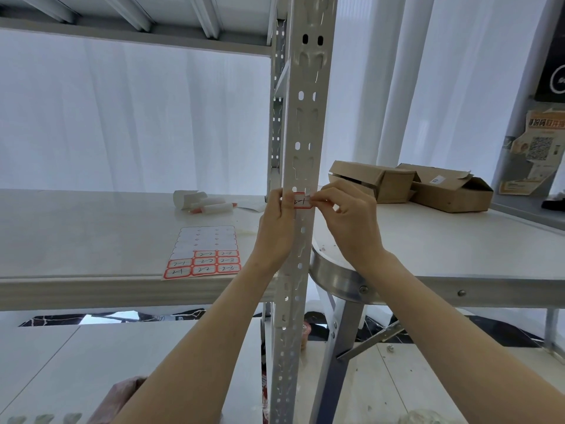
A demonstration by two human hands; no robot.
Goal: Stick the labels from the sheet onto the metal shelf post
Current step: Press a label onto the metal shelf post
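A grey perforated metal shelf post [305, 123] runs up the middle of the view. A red-bordered white label [302, 201] with handwriting lies across the post at shelf height. My left hand [276, 228] presses the label's left end with its thumb. My right hand [351, 221] pinches the label's right end with thumb and forefinger. The label sheet [203, 254] lies flat on the white shelf board [76, 240] left of the post; its upper rows are peeled bare and several red-bordered labels stay in the lower rows.
Rolled white paper and orange-tipped markers [203, 203] lie on the shelf behind the sheet. Right of the post stands a white table [458, 249] with two open cardboard boxes [409, 186]. White curtains hang behind. An upper shelf [134, 32] spans overhead.
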